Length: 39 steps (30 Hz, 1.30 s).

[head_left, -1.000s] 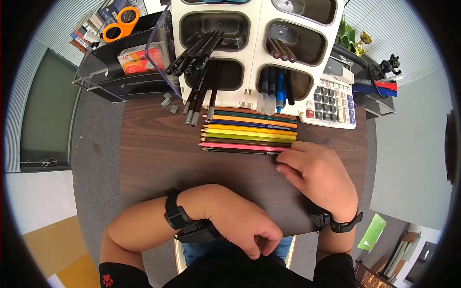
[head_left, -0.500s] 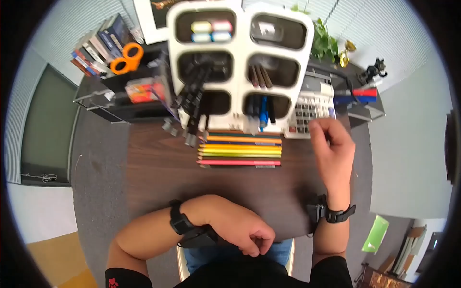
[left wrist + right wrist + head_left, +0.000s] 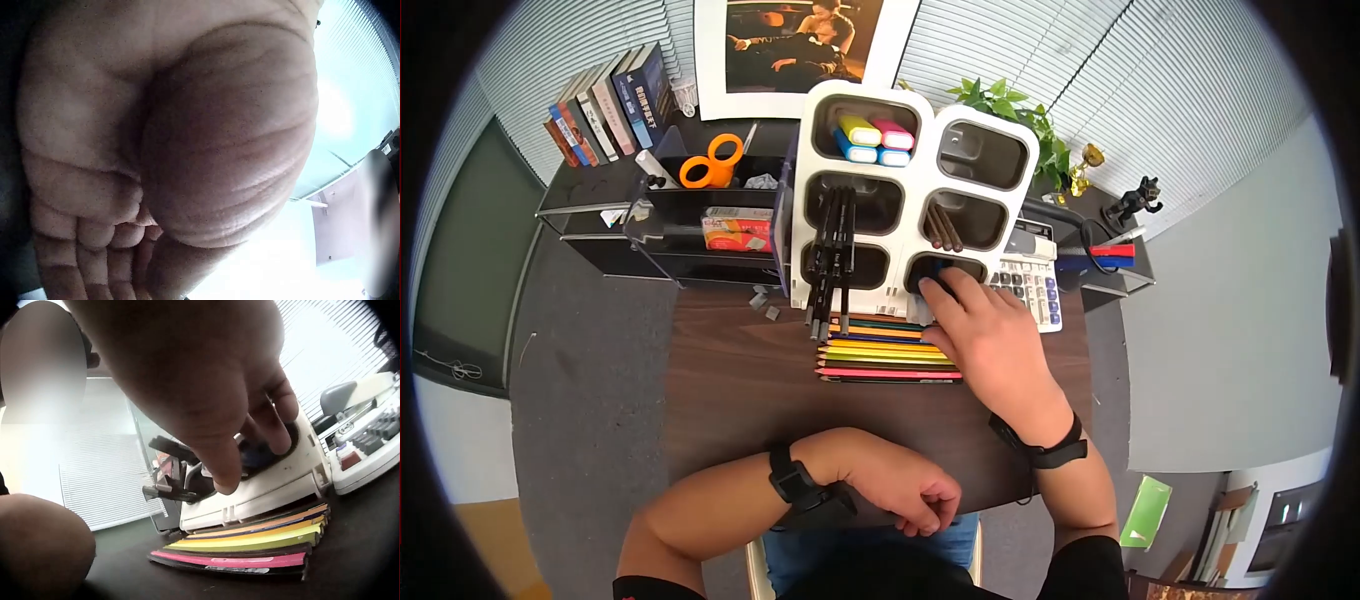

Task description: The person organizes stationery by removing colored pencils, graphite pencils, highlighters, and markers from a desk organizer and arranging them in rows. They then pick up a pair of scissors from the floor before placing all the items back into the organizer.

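Observation:
The right hand (image 3: 992, 345) reaches over the lower right compartment of the white organizer (image 3: 905, 245), its fingertips at the pens there; the fingers hide most of them, and whether they grip one cannot be told. In the right wrist view the thumb and fingers of the right hand (image 3: 219, 406) are apart at that compartment. Below the organizer lies a row of colored pencils (image 3: 880, 362), partly under the hand. The left hand (image 3: 900, 487) hangs loosely curled at the table's front edge, holding nothing; the left wrist view shows its palm (image 3: 187, 137).
Black pencils (image 3: 832, 245) stick out of the left compartments, brown ones (image 3: 943, 228) stand in the right middle one, and highlighters (image 3: 875, 138) fill the top left. A calculator (image 3: 1040, 290) is at the right. Orange scissors (image 3: 712, 163) and a black holder stand left, with grey bits (image 3: 765, 303) nearby.
The right hand has gone from the pencils' right ends, past the calculator, to the organizer's lower right compartment. The head view has shifted, showing more behind the organizer. The left hand stays loosely curled.

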Tool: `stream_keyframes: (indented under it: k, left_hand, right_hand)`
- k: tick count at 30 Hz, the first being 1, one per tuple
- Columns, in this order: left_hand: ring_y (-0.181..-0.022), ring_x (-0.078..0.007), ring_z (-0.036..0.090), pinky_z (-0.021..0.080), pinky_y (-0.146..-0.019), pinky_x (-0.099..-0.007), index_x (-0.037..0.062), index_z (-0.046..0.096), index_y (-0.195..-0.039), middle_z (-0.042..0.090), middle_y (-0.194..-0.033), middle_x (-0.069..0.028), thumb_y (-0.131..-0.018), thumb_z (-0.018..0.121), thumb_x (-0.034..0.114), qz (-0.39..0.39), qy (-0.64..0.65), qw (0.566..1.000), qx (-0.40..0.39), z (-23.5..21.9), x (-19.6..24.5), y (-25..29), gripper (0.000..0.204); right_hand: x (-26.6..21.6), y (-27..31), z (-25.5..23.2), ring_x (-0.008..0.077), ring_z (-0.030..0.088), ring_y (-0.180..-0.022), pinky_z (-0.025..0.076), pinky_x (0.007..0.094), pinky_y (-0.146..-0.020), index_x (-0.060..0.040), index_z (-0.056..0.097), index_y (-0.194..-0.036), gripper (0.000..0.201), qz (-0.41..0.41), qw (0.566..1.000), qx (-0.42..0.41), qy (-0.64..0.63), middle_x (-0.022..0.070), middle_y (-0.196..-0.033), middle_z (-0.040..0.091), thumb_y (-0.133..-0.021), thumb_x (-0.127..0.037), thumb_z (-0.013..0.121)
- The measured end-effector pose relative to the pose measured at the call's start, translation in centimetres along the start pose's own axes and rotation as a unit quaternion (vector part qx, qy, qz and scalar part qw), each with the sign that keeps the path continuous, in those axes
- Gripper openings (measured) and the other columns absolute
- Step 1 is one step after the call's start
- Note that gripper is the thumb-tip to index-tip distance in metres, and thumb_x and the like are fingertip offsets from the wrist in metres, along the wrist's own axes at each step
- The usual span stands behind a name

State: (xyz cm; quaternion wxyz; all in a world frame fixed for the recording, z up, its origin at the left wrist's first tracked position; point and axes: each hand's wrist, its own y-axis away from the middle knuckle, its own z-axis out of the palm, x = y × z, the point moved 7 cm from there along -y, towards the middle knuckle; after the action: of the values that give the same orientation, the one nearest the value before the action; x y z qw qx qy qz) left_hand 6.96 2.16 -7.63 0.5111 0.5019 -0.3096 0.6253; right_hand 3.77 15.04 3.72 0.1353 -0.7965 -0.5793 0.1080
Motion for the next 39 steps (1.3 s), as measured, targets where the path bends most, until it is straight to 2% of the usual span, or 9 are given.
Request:
stream_keyframes:
  k: [6,10,24,28,31,33,35,37,39]
  left_hand:
    - [-0.085,-0.0134,0.064,0.053,-0.077,-0.0294,-0.0007,0.059,-0.112,0.064,-0.096,-0.0048,-0.1,0.059,0.015,0.002,-0.001,1.0,0.002,0.0,0.3,0.1,0.02]
    - [-0.085,-0.0133,0.064,0.054,-0.077,-0.0295,-0.0003,0.06,-0.112,0.065,-0.096,-0.0049,-0.1,0.058,0.015,-0.011,-0.002,1.0,0.005,0.0,0.0,0.1,0.019]
    - [-0.087,-0.0133,0.065,0.054,-0.078,-0.029,-0.0001,0.06,-0.112,0.065,-0.098,-0.0051,-0.1,0.058,0.016,-0.01,-0.007,1.0,0.01,-0.1,0.2,0.4,0.02]
    - [-0.085,-0.0145,0.066,0.054,-0.075,-0.0301,0.0012,0.06,-0.114,0.067,-0.097,-0.0061,-0.1,0.059,0.019,-0.01,-0.006,1.0,0.02,-0.2,-0.1,0.3,0.023]
    - [-0.085,-0.0138,0.065,0.053,-0.075,-0.0294,0.0016,0.061,-0.112,0.067,-0.097,-0.0049,-0.099,0.06,0.02,0.008,0.016,0.999,0.027,-0.4,-0.2,0.3,0.022]
    - [-0.085,-0.0135,0.064,0.053,-0.076,-0.0294,0.0019,0.062,-0.11,0.067,-0.096,-0.0042,-0.099,0.06,0.02,0.011,-0.004,1.0,0.005,0.0,0.2,0.4,0.022]
    - [-0.084,-0.0132,0.064,0.052,-0.076,-0.0295,0.0022,0.063,-0.108,0.066,-0.094,-0.0035,-0.098,0.061,0.021,0.016,-0.008,1.0,-0.017,0.6,0.8,0.5,0.021]
    - [-0.09,-0.0138,0.062,0.05,-0.082,-0.0302,0.0019,0.064,-0.109,0.068,-0.098,-0.0035,-0.1,0.061,0.02,-0.015,-0.062,0.997,-0.052,1.1,1.1,0.5,0.02]
    - [-0.09,-0.0145,0.062,0.05,-0.082,-0.0306,0.0031,0.064,-0.11,0.068,-0.098,-0.0034,-0.1,0.062,0.022,-0.017,-0.046,0.998,-0.049,1.0,0.9,0.6,0.022]
  right_hand:
    - [-1.7,-0.9,-3.5,0.0272,0.064,-0.085,0.051,0.0379,-0.073,-0.0051,0.064,-0.113,0.045,0.024,0.997,0.066,0.036,0.0087,-0.098,0.062,-0.077,-0.028,0.078]
    - [-1.3,-2.3,-5.8,0.0287,0.064,-0.085,0.051,0.0401,-0.072,-0.0053,0.064,-0.111,0.041,0.044,0.993,0.102,0.03,0.008,-0.097,0.062,-0.078,-0.025,0.078]
    - [1.1,-4.3,-1.7,0.0299,0.065,-0.089,0.053,0.0391,-0.078,-0.0029,0.065,-0.11,0.028,-0.058,0.99,0.119,0.042,0.0108,-0.1,0.063,-0.083,-0.007,0.072]
    - [2.4,-1.9,-5.0,0.0329,0.066,-0.085,0.053,0.0397,-0.071,-0.0015,0.066,-0.111,0.029,-0.01,0.98,0.195,-0.047,0.0133,-0.099,0.066,-0.083,-0.003,0.074]
    - [3.7,2.5,-8.4,0.024,0.069,-0.083,0.054,0.033,-0.071,0.0022,0.07,-0.104,0.02,0.124,0.958,0.229,-0.123,0.0113,-0.098,0.069,-0.085,0.0,0.074]
    - [5.1,7.0,-7.7,0.0183,0.069,-0.079,0.055,0.0299,-0.071,0.0041,0.071,-0.103,0.017,0.309,0.828,0.227,-0.408,0.0085,-0.096,0.07,-0.087,0.002,0.073]
    - [4.6,10.3,-6.0,0.0168,0.068,-0.074,0.055,0.0283,-0.07,0.0054,0.07,-0.107,0.017,0.351,0.769,0.219,-0.488,0.0084,-0.093,0.07,-0.091,0.001,0.071]
    - [3.3,12.9,-1.9,0.0159,0.067,-0.071,0.054,0.0268,-0.067,0.0051,0.07,-0.11,0.018,0.414,0.65,0.149,-0.62,0.0095,-0.087,0.07,-0.093,-0.002,0.07]
    - [2.1,14.7,1.1,0.0149,0.067,-0.07,0.053,0.0263,-0.064,0.0055,0.069,-0.112,0.02,0.455,0.631,0.106,-0.619,0.0096,-0.081,0.07,-0.095,-0.005,0.069]
